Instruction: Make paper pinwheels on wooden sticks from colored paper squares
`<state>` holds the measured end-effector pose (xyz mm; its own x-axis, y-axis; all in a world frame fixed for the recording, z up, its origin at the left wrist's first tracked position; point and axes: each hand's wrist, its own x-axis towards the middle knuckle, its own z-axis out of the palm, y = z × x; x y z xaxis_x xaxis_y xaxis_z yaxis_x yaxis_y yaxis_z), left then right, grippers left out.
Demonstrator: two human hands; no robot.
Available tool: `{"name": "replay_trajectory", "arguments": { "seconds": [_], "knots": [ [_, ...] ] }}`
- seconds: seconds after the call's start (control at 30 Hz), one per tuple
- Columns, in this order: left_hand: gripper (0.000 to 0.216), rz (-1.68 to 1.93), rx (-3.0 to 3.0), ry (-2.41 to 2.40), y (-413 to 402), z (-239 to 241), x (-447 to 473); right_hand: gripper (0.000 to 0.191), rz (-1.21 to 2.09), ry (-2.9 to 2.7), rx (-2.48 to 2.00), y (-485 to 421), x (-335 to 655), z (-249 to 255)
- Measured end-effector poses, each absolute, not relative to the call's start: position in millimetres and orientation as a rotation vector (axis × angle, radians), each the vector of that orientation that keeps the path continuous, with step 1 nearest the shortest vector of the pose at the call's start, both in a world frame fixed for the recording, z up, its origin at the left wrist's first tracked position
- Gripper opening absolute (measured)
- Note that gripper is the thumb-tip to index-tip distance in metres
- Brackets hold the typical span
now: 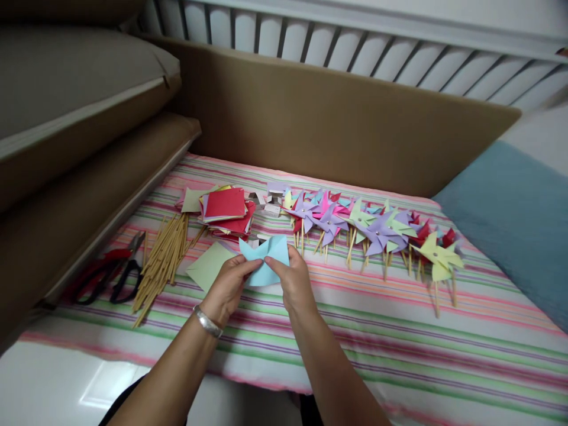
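A light blue paper square (pixel 271 273) is held up between both hands, its edges curling upward. My left hand (pixel 231 281) grips its left side, the thumb pressed on top. On the right side my right hand (pixel 290 273) pinches it, that thumb near the paper's middle. A pale green paper sheet (pixel 209 266) lies flat beside my left hand. Behind the blue paper is a stack of coloured paper squares (pixel 225 204), red on top. Wooden sticks (pixel 162 263) lie in a pile to the left, next to scissors (pixel 110 272) with dark handles.
Finished paper pinwheels (pixel 377 228) on sticks lie in a row at the right. Small open boxes (pixel 271 202) stand behind the hands. A striped cloth (pixel 399 331) covers the surface. Brown wrapped panels (pixel 89 142) border the left, a brown board (pixel 332 130) the back.
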<state>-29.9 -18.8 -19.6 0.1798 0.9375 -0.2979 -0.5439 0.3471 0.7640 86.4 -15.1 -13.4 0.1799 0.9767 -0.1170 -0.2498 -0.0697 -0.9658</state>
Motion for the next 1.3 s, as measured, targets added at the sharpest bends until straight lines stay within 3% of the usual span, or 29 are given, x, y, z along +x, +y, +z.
{"name": "replay_trajectory", "arguments": {
  "seconds": [0.23,0.33,0.43,0.53,0.7,0.97,1.3],
  "knots": [
    [0.022,1.153,0.525,0.949,-15,-18,-38,0.030,1.234,-0.963,-1.184,-16,82,-17],
    [0.021,1.185,0.490,0.999,-9,-18,-49,0.036,0.944,-1.206,-1.273,-17,90,-15],
    [0.022,1.231,0.469,1.038,-3,-17,-63,0.028,0.553,-1.590,-1.261,-21,98,-8],
    [0.024,1.232,0.447,1.045,-1,-15,-72,0.026,0.405,-1.881,-1.140,-25,100,-4],
    [0.017,1.285,0.427,1.051,-2,-10,-76,0.037,0.339,-2.131,-1.097,-29,90,-10],
    [0.015,1.237,0.457,1.122,0,-9,-77,0.015,0.223,-2.053,-1.099,-26,88,-15],
    [0.021,1.100,0.628,1.100,-3,-11,-70,0.010,0.547,-1.903,-1.149,-22,96,-10]
  ]
}}
